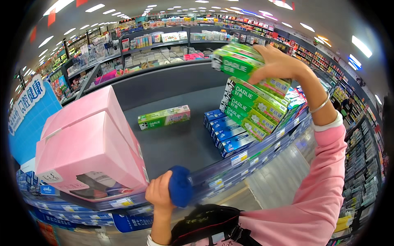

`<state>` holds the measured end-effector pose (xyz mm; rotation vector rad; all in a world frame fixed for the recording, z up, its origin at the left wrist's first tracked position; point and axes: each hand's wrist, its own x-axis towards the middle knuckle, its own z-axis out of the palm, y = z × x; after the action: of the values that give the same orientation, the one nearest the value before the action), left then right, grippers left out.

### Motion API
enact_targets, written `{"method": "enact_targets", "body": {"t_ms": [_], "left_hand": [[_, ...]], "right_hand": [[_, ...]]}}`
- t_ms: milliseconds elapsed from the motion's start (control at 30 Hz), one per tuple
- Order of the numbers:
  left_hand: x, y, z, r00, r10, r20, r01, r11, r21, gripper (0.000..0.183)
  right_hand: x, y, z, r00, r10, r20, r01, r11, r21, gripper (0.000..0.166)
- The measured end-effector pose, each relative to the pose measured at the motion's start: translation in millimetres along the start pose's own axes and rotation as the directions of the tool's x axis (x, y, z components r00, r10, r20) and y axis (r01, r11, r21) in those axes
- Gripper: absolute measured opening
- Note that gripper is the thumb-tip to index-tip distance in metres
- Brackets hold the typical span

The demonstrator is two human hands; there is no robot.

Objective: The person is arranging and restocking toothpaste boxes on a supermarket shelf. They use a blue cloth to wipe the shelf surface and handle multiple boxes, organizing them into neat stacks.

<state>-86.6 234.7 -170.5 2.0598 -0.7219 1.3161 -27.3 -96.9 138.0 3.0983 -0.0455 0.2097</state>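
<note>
My right hand [274,64] grips green Darlie toothpaste boxes [240,61] from above, over a stack of green toothpaste boxes [252,107] on the right of the shelf. That stack leans on or beside blue toothpaste boxes [227,130]. My left hand [161,190] holds a crumpled blue cloth [180,186] at the shelf's front edge. One green and pink toothpaste box [164,117] lies on the grey shelf [172,144], apart from the others.
A large pink carton [89,138] stands at the left, with a blue sign [34,107] behind it. Price tags line the shelf's front rail [215,183]. A grey back panel [172,86] separates this shelf from other goods.
</note>
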Motion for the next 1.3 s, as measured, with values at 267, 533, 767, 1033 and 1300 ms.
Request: {"method": "enact_targets", "body": {"t_ms": [267,533,767,1033,1300], "left_hand": [[0.9,-1.8,3.5,1.000,0.025,-0.007,-0.025,1.000,0.003,0.037],[-0.8,-5.1,2.6,0.999,0.029,-0.015,-0.029,1.000,0.008,0.037],[-1.5,-3.3,1.1,0.999,0.021,-0.032,-0.021,1.000,0.014,0.038],[-2.2,-3.1,1.2,1.000,0.014,-0.023,-0.014,1.000,0.023,0.041],[-7.2,-6.6,-4.4,0.999,-0.005,0.039,0.007,0.999,-0.033,0.047]], "right_hand": [[-6.1,44.2,32.8,0.971,0.147,0.187,-0.175,0.975,0.139,0.101],[-8.1,3.3,37.7,0.863,-0.339,-0.374,0.240,0.928,-0.286,0.091],[47.6,-141.1,105.5,0.861,-0.402,0.311,0.495,0.802,-0.333,0.057],[117.0,-166.7,219.9,0.865,-0.451,0.219,0.478,0.874,-0.088,0.058],[26.2,-140.3,93.7,0.769,-0.590,-0.245,0.585,0.805,-0.104,0.040]]}}
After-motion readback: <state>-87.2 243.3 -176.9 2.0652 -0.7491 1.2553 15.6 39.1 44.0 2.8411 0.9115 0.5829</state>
